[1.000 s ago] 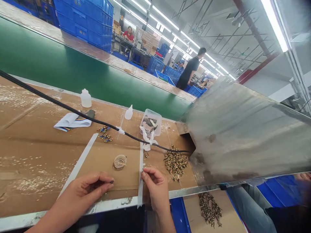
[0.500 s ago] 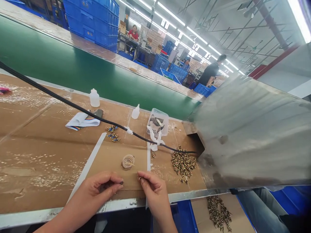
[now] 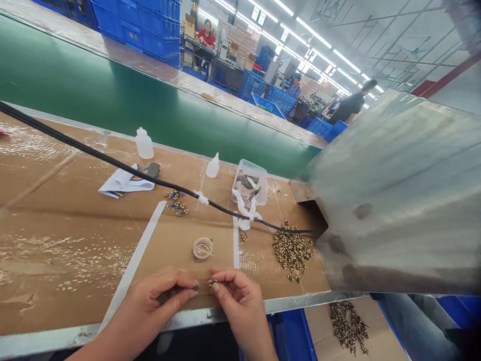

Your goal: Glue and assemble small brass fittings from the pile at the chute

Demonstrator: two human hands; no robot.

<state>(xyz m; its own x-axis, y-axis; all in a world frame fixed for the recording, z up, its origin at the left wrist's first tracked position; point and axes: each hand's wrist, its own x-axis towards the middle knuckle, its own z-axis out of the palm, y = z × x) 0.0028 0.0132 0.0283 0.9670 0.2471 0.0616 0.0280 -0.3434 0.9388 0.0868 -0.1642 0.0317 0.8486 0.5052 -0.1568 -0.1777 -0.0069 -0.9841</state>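
Nothing legible anywhere here: the two white bottles [image 3: 144, 143] on the desk [image 3: 67, 235] show bare sides, the folded paper [image 3: 126, 183] only coloured stripes, and the blue crates [image 3: 150, 22] are too far off to read.

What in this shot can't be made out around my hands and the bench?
All in the head view:
- The dark piece in the left hand: the fingers cover most of it.
- The small part in the right hand: too tiny to identify.
- The clear tub: contents blurred.
- The black cable: one end leaves the left edge, the other goes under the metal chute.
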